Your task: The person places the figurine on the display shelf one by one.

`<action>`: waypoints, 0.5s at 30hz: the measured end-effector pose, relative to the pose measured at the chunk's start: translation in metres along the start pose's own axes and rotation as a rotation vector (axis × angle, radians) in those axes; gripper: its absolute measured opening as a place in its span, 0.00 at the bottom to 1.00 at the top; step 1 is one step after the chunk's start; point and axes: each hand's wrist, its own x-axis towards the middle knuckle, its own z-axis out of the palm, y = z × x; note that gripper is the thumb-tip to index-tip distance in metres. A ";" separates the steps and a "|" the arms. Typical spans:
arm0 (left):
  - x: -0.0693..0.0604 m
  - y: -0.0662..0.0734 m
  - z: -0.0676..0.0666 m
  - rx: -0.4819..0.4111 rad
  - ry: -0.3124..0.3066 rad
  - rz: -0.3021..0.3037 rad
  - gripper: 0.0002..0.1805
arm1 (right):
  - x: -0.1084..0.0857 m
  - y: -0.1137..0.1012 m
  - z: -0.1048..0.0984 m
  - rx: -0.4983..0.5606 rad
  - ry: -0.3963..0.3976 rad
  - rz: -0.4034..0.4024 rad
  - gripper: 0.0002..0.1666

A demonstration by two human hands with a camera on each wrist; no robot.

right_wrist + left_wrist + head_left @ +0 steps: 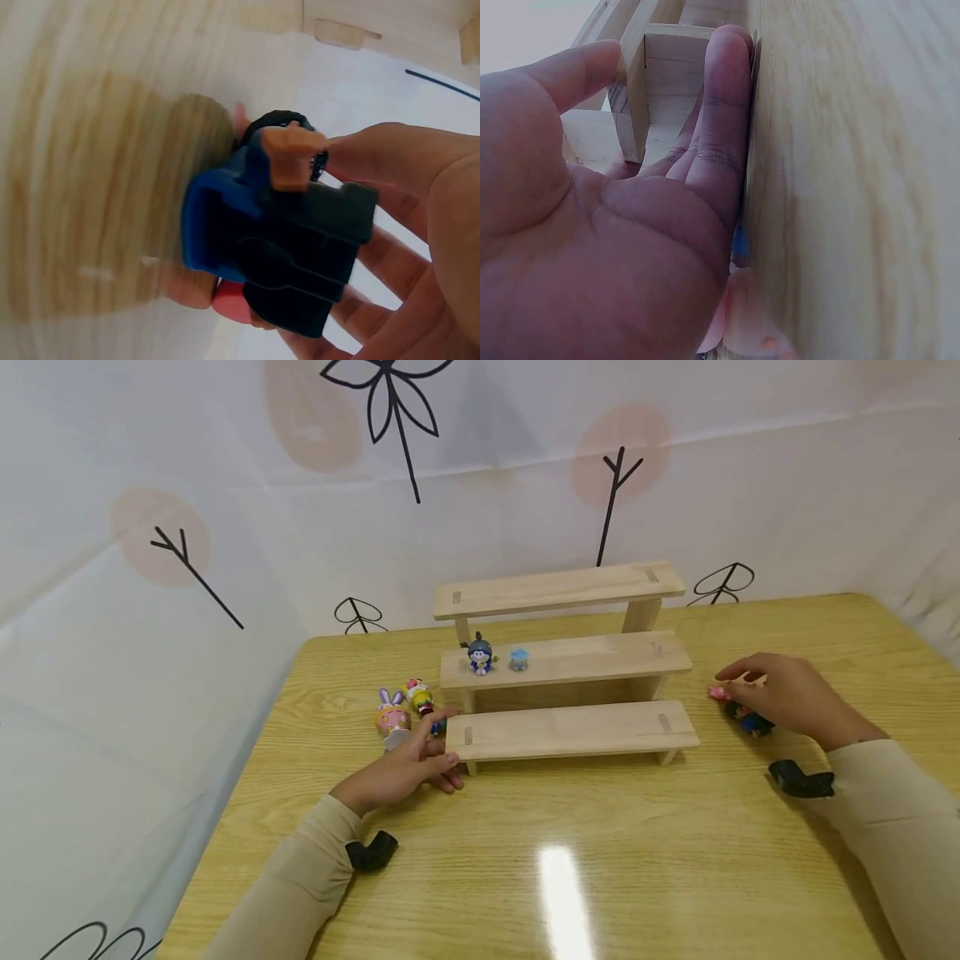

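A three-step wooden shelf [573, 732] stands on the table, with a dark-haired figure [480, 656] and a small light-blue figure [520, 660] on its middle step. My left hand [408, 768] holds the left end of the lowest step; in the left wrist view, that hand [622, 247] has its thumb at the board [634, 97] and straighter fingers beneath it. At the right, my right hand [791, 697] curves over a pink item [718, 692] and a figure in blue and black [752, 722]. In the right wrist view, the thumb reaches behind this figure [262, 225]; its contact is hidden.
Left of the shelf lie a bunny-eared figure [392, 717], a yellow figure [419, 695] and a partly hidden blue item [438, 727]. A patterned cloth [495, 527] hangs behind the table [480, 877].
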 end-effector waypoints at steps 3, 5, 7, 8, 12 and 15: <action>-0.001 0.001 0.000 0.002 0.003 -0.001 0.39 | 0.002 -0.001 0.001 -0.013 -0.022 0.008 0.25; -0.001 0.001 0.000 0.008 0.002 0.000 0.39 | 0.003 -0.001 0.002 -0.023 -0.032 0.014 0.26; -0.001 0.001 0.000 0.011 0.002 -0.002 0.39 | 0.004 -0.001 0.002 -0.039 -0.037 0.013 0.27; 0.000 0.001 0.000 0.012 0.002 -0.001 0.39 | 0.004 -0.001 0.003 -0.043 -0.039 0.014 0.27; 0.000 0.000 -0.001 0.013 0.001 -0.004 0.39 | 0.004 0.000 0.005 -0.056 -0.039 0.011 0.26; 0.000 0.000 -0.001 0.016 0.003 -0.007 0.40 | 0.006 0.000 0.007 -0.084 -0.041 -0.015 0.24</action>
